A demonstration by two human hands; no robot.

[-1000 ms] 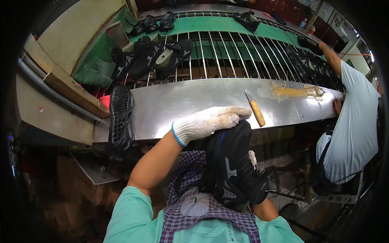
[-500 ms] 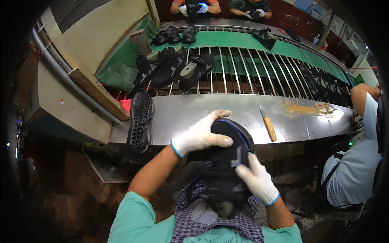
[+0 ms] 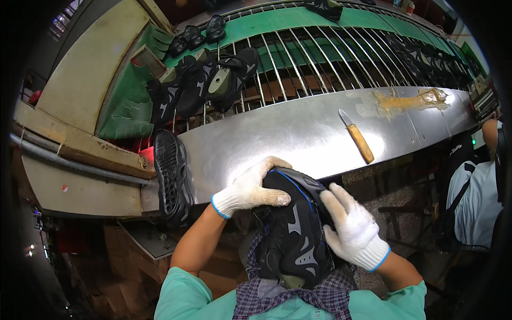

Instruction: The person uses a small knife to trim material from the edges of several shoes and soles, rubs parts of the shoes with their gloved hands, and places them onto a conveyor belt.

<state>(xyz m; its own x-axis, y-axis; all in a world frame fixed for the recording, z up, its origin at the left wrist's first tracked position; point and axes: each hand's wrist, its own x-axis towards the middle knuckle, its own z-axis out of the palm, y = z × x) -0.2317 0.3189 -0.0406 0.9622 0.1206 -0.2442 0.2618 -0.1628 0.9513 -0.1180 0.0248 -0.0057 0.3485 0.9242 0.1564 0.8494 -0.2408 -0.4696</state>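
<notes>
A black shoe [image 3: 304,234] with grey side markings and a blue line along its upper edge is held before my chest, toe away from me. My left hand [image 3: 253,189], in a white knitted glove, grips the toe, thumb on the upper. Against the right side, where the black sole [image 3: 304,180] meets the upper, my gloved right hand [image 3: 354,229] presses with bent fingers. The heel end rests close to my checked apron [image 3: 256,293]. A wooden-handled knife [image 3: 360,144] lies on the metal bench, blade pointing away.
Another black sole [image 3: 169,176] leans at the left end of the metal bench [image 3: 250,138]. Beyond it, several black shoes [image 3: 194,88] stand on a rack of metal rollers [image 3: 298,64] with green sheeting. More shoes [image 3: 426,61] sit far right. A co-worker's sleeve [image 3: 472,197] shows at right.
My view has turned and tilted down. The shoe has rolled so its marked side shows more. My right hand has moved up along the sole edge; my left still holds the toe.
</notes>
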